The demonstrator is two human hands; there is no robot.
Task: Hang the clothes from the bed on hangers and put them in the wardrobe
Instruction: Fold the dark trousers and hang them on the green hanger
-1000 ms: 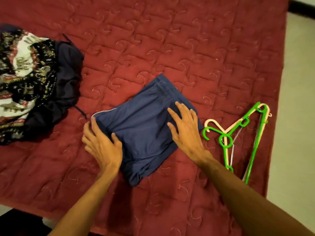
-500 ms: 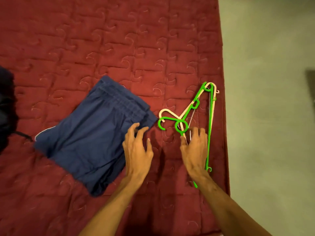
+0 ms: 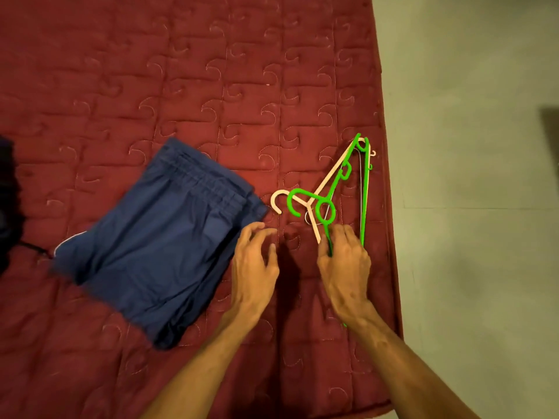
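Folded navy blue shorts (image 3: 160,246) lie on the red quilted bed (image 3: 181,86). To their right, near the bed's right edge, lies a small stack of hangers: a green hanger (image 3: 364,189) on top of a cream hanger (image 3: 328,179). My right hand (image 3: 344,261) lies over the lower part of the hangers, its fingers curling round the green hanger's arm. My left hand (image 3: 254,261) hovers between the shorts and the hangers, fingers loosely bent and holding nothing.
A dark garment (image 3: 6,201) shows at the left frame edge with a thin strap trailing toward the shorts. The bed's right edge (image 3: 390,237) drops to a pale tiled floor (image 3: 469,207).
Both hands left the shorts and moved right to the hangers. My right hand's fingers have closed in on the green hanger; the view has shifted right.
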